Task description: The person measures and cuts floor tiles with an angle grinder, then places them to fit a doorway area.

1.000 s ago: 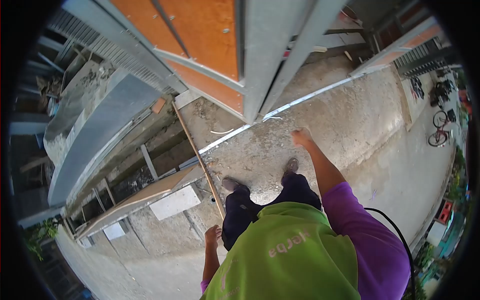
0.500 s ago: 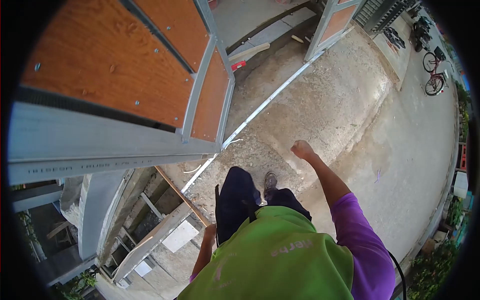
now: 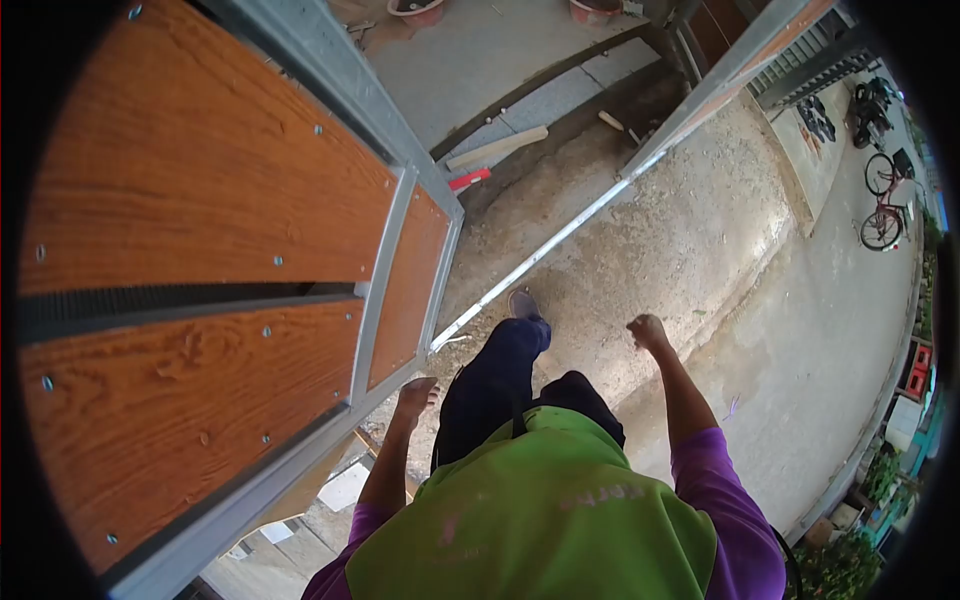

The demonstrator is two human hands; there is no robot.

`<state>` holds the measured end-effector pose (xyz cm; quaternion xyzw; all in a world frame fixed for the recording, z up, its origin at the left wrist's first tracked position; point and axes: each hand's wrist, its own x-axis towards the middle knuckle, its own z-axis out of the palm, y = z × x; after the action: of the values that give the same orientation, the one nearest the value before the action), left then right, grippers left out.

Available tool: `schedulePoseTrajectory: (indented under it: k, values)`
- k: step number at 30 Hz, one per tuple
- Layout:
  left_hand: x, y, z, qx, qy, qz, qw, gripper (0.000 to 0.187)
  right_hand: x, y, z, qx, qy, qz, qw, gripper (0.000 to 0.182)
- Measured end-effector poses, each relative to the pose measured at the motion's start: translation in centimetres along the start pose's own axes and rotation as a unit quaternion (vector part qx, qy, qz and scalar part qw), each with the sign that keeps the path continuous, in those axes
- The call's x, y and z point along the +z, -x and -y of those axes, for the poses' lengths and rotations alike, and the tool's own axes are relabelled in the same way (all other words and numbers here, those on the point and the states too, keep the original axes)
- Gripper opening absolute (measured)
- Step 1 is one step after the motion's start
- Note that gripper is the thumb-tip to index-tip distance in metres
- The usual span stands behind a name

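Note:
My left hand (image 3: 416,398) is beside the lower end of a gate leaf with wood-look panels (image 3: 190,150) and a grey metal frame. Its fingers are loosely bent and apart, and nothing shows in them. Out in front of my body on the other side, my right hand (image 3: 648,332) hangs over the rough concrete ground (image 3: 690,230) with its fingers curled in and no object in them. One shoe (image 3: 523,304) is stepping forward close to a pale metal floor rail (image 3: 545,250) that runs diagonally across the ground.
A second gate leaf (image 3: 720,85) stands at the rail's far end. Past the rail lie a wooden plank (image 3: 497,147) and a red object (image 3: 470,179). Reddish pots (image 3: 418,12) stand farther in. A bicycle (image 3: 882,205) and a motorcycle (image 3: 872,112) are parked along the road.
I have walked forward, so the near gate leaf fills more of the left side. My left hand has swung forward from beside my hip; my right hand stays in front, fingers curled.

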<state>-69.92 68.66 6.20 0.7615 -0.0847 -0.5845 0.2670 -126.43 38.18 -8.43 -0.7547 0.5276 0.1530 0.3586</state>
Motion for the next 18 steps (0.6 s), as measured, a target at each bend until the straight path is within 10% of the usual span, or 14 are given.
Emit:
schedulePoseTrajectory:
  k: [5, 18]
  values:
    - [2.9, -1.0, -19.5, 0.130, -0.082, 0.078, 0.985, 0.043, -10.9, 2.2, 4.2, 0.253, -0.309, -0.006, 0.917, 0.028]
    - [13.2, -4.1, -55.1, 0.231, -0.046, 0.112, 0.965, 0.045, -31.5, -31.9, 8.6, 0.189, -0.359, 0.053, 0.913, 0.027]
